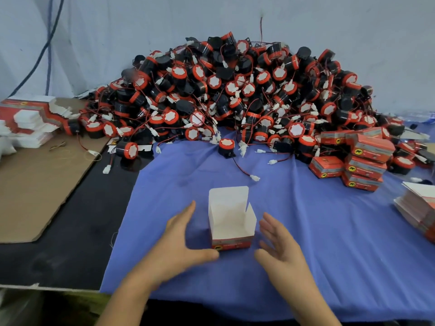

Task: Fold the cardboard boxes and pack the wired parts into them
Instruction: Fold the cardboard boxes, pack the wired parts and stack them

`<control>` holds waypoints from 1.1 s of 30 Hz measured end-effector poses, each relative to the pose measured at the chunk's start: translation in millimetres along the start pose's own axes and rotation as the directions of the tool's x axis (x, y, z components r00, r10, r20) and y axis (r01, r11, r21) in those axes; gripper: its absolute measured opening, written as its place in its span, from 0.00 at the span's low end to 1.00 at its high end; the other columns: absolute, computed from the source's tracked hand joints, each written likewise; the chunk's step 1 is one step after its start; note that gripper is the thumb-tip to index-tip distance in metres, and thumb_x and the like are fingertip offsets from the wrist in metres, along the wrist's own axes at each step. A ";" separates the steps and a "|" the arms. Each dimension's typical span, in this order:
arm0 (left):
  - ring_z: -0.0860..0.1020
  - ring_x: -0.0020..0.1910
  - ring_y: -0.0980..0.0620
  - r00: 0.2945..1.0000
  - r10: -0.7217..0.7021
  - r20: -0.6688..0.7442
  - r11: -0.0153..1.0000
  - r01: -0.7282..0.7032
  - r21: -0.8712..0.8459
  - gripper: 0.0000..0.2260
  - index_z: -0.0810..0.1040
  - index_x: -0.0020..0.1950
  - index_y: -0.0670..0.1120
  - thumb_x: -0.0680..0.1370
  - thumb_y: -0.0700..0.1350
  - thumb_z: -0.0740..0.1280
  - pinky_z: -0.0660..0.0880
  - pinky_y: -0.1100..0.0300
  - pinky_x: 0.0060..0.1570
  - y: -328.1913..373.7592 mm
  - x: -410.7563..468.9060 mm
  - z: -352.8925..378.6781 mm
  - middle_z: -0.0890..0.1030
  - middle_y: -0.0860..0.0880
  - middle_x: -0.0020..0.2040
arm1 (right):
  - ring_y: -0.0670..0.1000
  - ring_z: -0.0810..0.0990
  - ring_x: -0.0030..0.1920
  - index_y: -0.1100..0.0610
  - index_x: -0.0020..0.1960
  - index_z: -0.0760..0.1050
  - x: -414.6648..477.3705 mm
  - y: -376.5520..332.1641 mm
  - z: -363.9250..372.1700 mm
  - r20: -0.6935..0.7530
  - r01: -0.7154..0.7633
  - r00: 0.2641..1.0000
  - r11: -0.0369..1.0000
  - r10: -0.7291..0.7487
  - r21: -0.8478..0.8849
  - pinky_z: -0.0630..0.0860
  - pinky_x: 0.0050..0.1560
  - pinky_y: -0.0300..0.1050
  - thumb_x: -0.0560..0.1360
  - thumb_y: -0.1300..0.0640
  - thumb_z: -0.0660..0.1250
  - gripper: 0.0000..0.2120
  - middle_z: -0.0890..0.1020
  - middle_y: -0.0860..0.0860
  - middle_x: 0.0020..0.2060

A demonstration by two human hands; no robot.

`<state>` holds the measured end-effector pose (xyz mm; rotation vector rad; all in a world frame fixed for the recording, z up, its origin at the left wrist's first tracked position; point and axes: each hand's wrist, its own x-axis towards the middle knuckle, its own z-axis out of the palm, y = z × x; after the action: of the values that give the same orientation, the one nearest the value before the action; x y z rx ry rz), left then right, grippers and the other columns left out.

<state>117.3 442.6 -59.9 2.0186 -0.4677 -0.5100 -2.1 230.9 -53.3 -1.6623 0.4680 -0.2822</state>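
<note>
1. The cardboard box (231,222) is seen standing upright on the blue cloth (317,243), near the front of the table (70,243). Its top is open, its white inside is shown, and the lid flap is raised at the far side.
2. The left hand (181,241) is held just beside the box's left side, with fingers straight. Its thumb lies close to the box's lower front corner, but contact cannot be told.
3. The right hand (280,245) is held just beside the box's right side, fingers spread and relaxed, apart from the box.
4. A large pile of wired parts (223,95), black with red caps and white connectors, is heaped against the wall behind the box, well apart from it.
5. One loose wired part (227,147) is set at the pile's front edge.
6. Closed red boxes (362,161) are stacked at the pile's right.
7. Flat box blanks (30,121) are stacked at far left, by a brown cardboard sheet (35,184). More blanks (419,208) are laid at the right edge.
</note>
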 end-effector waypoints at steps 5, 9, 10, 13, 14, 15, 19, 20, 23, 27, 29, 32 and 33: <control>0.71 0.71 0.66 0.993 0.003 -0.118 0.886 -0.058 -0.460 0.23 0.75 0.71 0.62 0.82 0.38 0.68 0.68 0.59 0.71 0.9 39.3 -34.4 0.76 0.66 0.70 | 0.35 0.77 0.64 0.49 0.72 0.74 64.4 -21.7 -13.1 0.005 -0.101 0.995 0.990 0.101 0.099 0.73 0.65 0.39 0.79 0.72 0.61 0.27 0.80 0.40 0.66; 0.77 0.67 0.60 0.989 -0.033 -0.147 0.829 -0.055 -0.557 0.19 0.74 0.74 0.50 0.84 0.35 0.63 0.72 0.59 0.69 21.2 108.0 -27.2 0.77 0.54 0.71 | 0.45 0.76 0.67 0.54 0.75 0.71 149.2 -39.1 14.8 -0.066 -0.033 0.997 0.999 0.033 0.007 0.75 0.61 0.41 0.81 0.68 0.60 0.24 0.77 0.47 0.70; 0.76 0.68 0.60 0.988 -0.025 -0.149 0.852 -0.057 -0.520 0.21 0.72 0.76 0.48 0.84 0.35 0.63 0.72 0.58 0.70 26.0 127.3 -24.3 0.76 0.53 0.73 | 0.48 0.74 0.70 0.54 0.76 0.69 170.1 -41.3 23.7 -0.065 -0.009 0.998 0.997 0.004 -0.074 0.75 0.65 0.45 0.81 0.67 0.60 0.25 0.75 0.49 0.72; 0.71 0.73 0.54 0.985 0.027 -0.168 0.922 -0.089 -0.377 0.24 0.66 0.79 0.43 0.83 0.32 0.61 0.69 0.55 0.73 42.8 184.3 -15.3 0.70 0.51 0.77 | 0.55 0.75 0.69 0.54 0.77 0.68 224.8 -43.0 48.9 0.033 0.094 0.996 0.936 -0.088 -0.340 0.73 0.61 0.43 0.80 0.63 0.62 0.25 0.76 0.52 0.70; 0.69 0.75 0.53 0.981 0.057 -0.186 0.933 -0.118 -0.340 0.24 0.66 0.79 0.42 0.83 0.30 0.59 0.68 0.57 0.73 48.4 201.5 -11.6 0.71 0.52 0.75 | 0.58 0.77 0.63 0.52 0.75 0.69 239.8 -42.3 56.3 0.070 0.131 0.991 0.897 -0.112 -0.423 0.73 0.53 0.40 0.79 0.63 0.63 0.24 0.79 0.53 0.64; 0.69 0.74 0.53 0.974 0.084 -0.210 0.941 -0.147 -0.306 0.25 0.67 0.79 0.41 0.82 0.28 0.57 0.69 0.61 0.71 54.1 217.6 -8.2 0.72 0.52 0.72 | 0.59 0.78 0.57 0.51 0.73 0.70 253.5 -41.3 62.9 0.101 0.161 0.987 0.856 -0.127 -0.491 0.73 0.45 0.40 0.78 0.63 0.64 0.24 0.79 0.54 0.60; 0.73 0.65 0.56 0.960 0.049 -0.274 0.924 -0.148 -0.353 0.24 0.74 0.72 0.45 0.80 0.27 0.57 0.71 0.66 0.60 66.3 275.7 -2.5 0.75 0.54 0.61 | 0.63 0.76 0.61 0.53 0.77 0.63 292.7 -34.6 82.3 0.127 0.221 0.975 0.759 -0.181 -0.613 0.75 0.57 0.55 0.77 0.59 0.66 0.30 0.79 0.56 0.63; 0.75 0.64 0.54 0.962 0.024 -0.273 0.909 -0.134 -0.394 0.24 0.75 0.70 0.47 0.80 0.27 0.56 0.73 0.63 0.60 65.9 287.5 -2.0 0.76 0.52 0.61 | 0.63 0.75 0.62 0.53 0.77 0.62 297.2 -30.9 84.5 0.100 0.229 0.972 0.752 -0.213 -0.618 0.74 0.60 0.57 0.77 0.58 0.65 0.30 0.79 0.56 0.64; 0.77 0.63 0.52 0.958 -0.026 -0.285 0.879 -0.114 -0.462 0.23 0.71 0.75 0.46 0.82 0.29 0.58 0.78 0.61 0.57 56.1 309.2 -0.9 0.77 0.52 0.64 | 0.59 0.74 0.58 0.52 0.74 0.66 300.0 -18.4 87.6 0.026 0.283 0.939 0.729 -0.343 -0.623 0.71 0.61 0.55 0.76 0.58 0.64 0.27 0.80 0.52 0.62; 0.81 0.56 0.54 0.929 0.054 -0.366 0.911 -0.196 -0.364 0.24 0.75 0.71 0.56 0.78 0.36 0.69 0.79 0.62 0.54 45.2 308.6 0.8 0.80 0.53 0.58 | 0.52 0.78 0.55 0.44 0.67 0.71 301.8 -15.6 87.8 -0.023 0.334 0.917 0.796 -0.399 -0.506 0.78 0.53 0.53 0.76 0.60 0.61 0.22 0.81 0.44 0.57; 0.83 0.53 0.52 0.928 0.091 -0.360 0.919 -0.217 -0.328 0.23 0.79 0.61 0.61 0.75 0.36 0.73 0.80 0.65 0.49 47.0 303.0 0.4 0.82 0.52 0.55 | 0.41 0.79 0.55 0.42 0.64 0.75 297.1 -18.2 86.6 -0.026 0.390 0.894 0.806 -0.447 -0.445 0.77 0.53 0.40 0.76 0.64 0.59 0.23 0.81 0.38 0.54; 0.82 0.58 0.47 0.939 0.058 -0.340 0.942 -0.164 -0.292 0.21 0.78 0.63 0.50 0.73 0.36 0.78 0.81 0.50 0.58 48.6 283.9 -5.9 0.81 0.45 0.61 | 0.34 0.75 0.51 0.46 0.66 0.78 280.4 -20.1 80.2 -0.028 0.438 0.868 0.790 -0.496 -0.429 0.66 0.52 0.21 0.76 0.71 0.59 0.27 0.77 0.38 0.53; 0.81 0.59 0.45 0.940 0.053 -0.338 0.960 -0.140 -0.240 0.22 0.77 0.64 0.47 0.73 0.38 0.79 0.80 0.47 0.60 47.3 275.2 -9.6 0.80 0.45 0.62 | 0.34 0.73 0.51 0.49 0.67 0.78 272.9 -21.0 76.7 0.002 0.445 0.868 0.776 -0.497 -0.446 0.65 0.53 0.21 0.76 0.72 0.59 0.27 0.76 0.42 0.54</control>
<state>347.7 284.6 -58.5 1.7694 -0.2763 -0.1552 276.5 175.7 -66.5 -2.2077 0.1902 -0.6931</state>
